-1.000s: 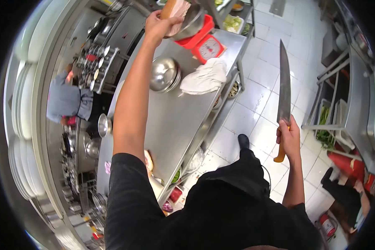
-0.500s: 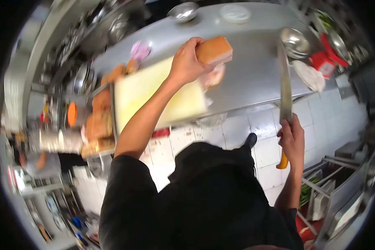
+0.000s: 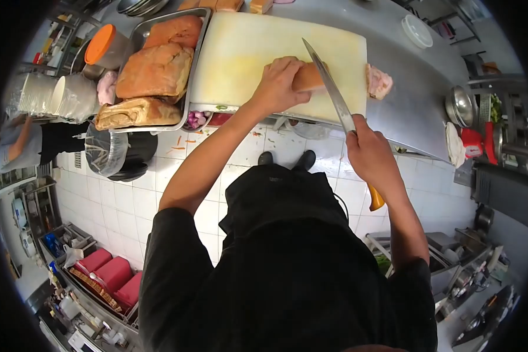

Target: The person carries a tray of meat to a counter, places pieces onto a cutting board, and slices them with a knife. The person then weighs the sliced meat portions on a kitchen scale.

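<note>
My left hand [image 3: 283, 87] is closed over a block of pork belly [image 3: 309, 77] with an orange-brown surface. The block rests on the white cutting board [image 3: 229, 44]. In my right hand [image 3: 371, 154] is a long kitchen knife [image 3: 336, 97] with a yellow handle. Its blade points up and left, lying across the block's right end; whether it touches the meat I cannot tell. A pale, fatty meat scrap [image 3: 379, 82] sits just past the board's right edge.
Left of the board, a metal tray [image 3: 189, 97] holds large slabs of meat [image 3: 155, 69]. An orange-lidded tub [image 3: 104, 47] stands beyond it. Metal bowls [image 3: 460, 107] and a red scale [image 3: 471, 142] are at the right. Another person's arm [image 3: 20, 138] shows at far left.
The pork belly block came down from the air above the counter onto the board in my left hand. The knife swung from the right to the block. My view shifted too.
</note>
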### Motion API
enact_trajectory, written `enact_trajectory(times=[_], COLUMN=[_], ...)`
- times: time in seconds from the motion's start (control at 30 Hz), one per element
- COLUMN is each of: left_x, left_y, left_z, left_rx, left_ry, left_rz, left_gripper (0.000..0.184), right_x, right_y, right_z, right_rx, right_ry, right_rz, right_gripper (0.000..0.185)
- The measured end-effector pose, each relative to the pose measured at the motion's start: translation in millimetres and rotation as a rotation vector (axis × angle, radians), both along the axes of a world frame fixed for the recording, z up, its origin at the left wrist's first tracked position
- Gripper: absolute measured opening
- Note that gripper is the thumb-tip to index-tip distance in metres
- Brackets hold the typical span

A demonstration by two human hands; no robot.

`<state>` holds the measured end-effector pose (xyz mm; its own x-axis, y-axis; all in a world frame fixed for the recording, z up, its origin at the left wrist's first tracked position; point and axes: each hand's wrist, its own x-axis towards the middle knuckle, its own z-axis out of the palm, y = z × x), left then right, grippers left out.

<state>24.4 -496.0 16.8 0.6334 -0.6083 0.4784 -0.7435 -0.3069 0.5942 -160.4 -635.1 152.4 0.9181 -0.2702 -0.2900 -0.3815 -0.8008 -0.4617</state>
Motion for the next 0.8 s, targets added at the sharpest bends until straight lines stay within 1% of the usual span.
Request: enact_trajectory(times=[0.03,0.13,0.23,0.33,0.43,0.53,0.73,0.8], left_x=[1,8,11,10,10,9,6,7], left_y=[-1,-8,-21,-28,-29,-30,-30,-30], left_z=[-2,-2,2,-1,-3,-4,-4,-6], left_rx=[-0.062,-0.068,-0.035,-0.104,-0.088,-0.070,-0.096,-0.112], left_ry=[-0.047,-0.014,0.008,-0.019,-0.031,0.011,0.023,0.002], left_rz=[0.001,0.017,-0.040,-0.050,-0.026,-0.015,0.012,0.013], left_gripper=[0.045,0.025,0.013,0.012,0.013,0.012,0.011,0.012], right_x=[2,5,7,5,8,8,14,17], right_y=[3,7,14,14,16,17,16,15], right_z=[0,-5,-1,-8,-2,-4,2,5], right_rx=[-0.009,-0.065,-0.081,-0.092,-0.051,-0.049,-0.106,-0.084], right_ry=[0.020,0.060,0.101,0.080,0.158,0.132,0.192,0.204], right_rz=[-0.008,-0.022,-0.061,-0.058,-0.085,-0.057,-0.043,-0.038], right_gripper=[0.027,0.027,0.027,0.026,0.025,0.023,0.021,0.020])
